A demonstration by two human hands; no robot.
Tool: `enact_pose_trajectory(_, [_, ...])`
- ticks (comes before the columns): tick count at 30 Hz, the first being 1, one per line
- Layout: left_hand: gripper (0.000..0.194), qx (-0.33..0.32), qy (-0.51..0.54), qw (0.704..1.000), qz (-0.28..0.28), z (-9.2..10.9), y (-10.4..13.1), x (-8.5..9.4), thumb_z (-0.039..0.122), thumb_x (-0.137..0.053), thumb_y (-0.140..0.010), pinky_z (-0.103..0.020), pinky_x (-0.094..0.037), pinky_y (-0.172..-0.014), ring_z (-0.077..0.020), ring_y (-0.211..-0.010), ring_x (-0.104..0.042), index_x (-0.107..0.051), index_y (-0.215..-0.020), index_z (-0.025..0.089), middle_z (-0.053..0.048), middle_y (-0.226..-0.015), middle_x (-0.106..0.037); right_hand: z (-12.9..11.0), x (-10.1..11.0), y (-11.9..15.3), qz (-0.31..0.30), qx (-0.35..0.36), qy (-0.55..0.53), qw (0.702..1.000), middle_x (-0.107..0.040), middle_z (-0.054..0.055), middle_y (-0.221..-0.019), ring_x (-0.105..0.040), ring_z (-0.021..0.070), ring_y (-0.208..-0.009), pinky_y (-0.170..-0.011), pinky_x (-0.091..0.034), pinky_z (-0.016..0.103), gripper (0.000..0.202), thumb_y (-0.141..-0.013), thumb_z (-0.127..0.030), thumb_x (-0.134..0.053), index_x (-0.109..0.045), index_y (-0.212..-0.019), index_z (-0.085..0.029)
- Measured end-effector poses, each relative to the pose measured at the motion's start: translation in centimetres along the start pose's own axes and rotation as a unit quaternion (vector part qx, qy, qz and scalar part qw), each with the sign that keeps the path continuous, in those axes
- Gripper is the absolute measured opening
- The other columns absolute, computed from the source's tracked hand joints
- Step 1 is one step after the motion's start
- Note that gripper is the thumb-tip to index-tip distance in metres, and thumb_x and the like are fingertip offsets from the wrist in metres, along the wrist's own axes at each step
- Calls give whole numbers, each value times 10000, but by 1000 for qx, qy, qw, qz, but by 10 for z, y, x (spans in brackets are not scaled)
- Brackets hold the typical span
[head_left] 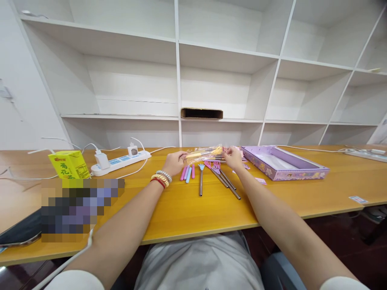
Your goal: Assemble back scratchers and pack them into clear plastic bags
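A clear plastic packet (pixel 203 155) with yellow back scratcher parts inside is stretched between my hands, just above the table. My left hand (pixel 174 162), with bracelets at the wrist, pinches its left end. At the right end my right hand (pixel 233 158) has its fingers closed on the packet. Below it lie several loose pink and blue handles (pixel 188 174). Beside them is a blue claw head on a metal rod (pixel 201 181). Several pink and purple claw heads with metal rods (pixel 226 179) lie fanned out below my right hand.
To the right stands an open purple box (pixel 299 175). On the left are a white power strip (pixel 121 161) with plugs, a yellow drink carton (pixel 70 165) and a dark flat device (pixel 22 229), partly blurred out. White shelves (pixel 178 80) rise behind the table.
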State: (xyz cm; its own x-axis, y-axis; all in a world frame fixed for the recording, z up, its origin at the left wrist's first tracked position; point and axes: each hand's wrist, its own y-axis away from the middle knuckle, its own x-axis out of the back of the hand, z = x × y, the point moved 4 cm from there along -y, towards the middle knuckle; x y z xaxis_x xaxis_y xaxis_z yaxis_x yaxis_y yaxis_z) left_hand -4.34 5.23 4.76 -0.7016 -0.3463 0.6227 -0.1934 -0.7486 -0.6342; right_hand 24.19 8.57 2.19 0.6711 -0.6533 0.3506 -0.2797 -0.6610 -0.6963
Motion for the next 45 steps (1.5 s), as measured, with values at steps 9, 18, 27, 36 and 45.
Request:
enact_pose_trajectory(9, [315,-7,18,999,-30,1,0,-2,259,-418,-847,-264,-502,-764,-160,-770,-657,-688,-974,156,-46,-838,-716,0,12,1,54,-7,41,998,-489,-19,-590,-436,140,-585,-583,-289,265,191,-739,-246,-505,-368,-609,-210])
enact_pose_trajectory(18, [320,-11,20,999,-27,1,-1,-2,263,-425,-841,-275,-501,-773,-162,-749,-651,-698,-971,158,-46,-828,-716,1,22,0,88,-46,80,992,-420,-32,-571,-375,148,-560,-572,-241,271,196,-729,-209,-489,-317,-636,-225])
enact_pose_trajectory(27, [324,-7,15,1000,-24,4,0,0,256,-425,-840,-279,-493,-812,-171,-801,-653,-701,-986,168,-42,-813,-718,-1,30,1,109,-89,55,989,-414,-37,-567,-378,150,-558,-585,-252,271,173,-718,-194,-489,-333,-652,-227])
enact_pose_trajectory(36, [319,-3,19,1000,-24,1,-2,0,257,-428,-838,-273,-495,-794,-169,-789,-656,-700,-973,159,-46,-833,-718,19,37,-5,129,-162,35,978,-460,-30,-588,-404,141,-578,-600,-288,269,167,-674,-203,-533,-381,-607,-214])
enact_pose_trajectory(45, [307,5,9,1000,-9,0,-1,0,236,-435,-829,-292,-491,-841,-178,-840,-656,-704,-964,178,-45,-855,-723,-15,42,-7,171,-60,-196,964,-487,-48,-580,-457,105,-525,-530,-368,250,215,-670,-330,-589,-413,-657,-206])
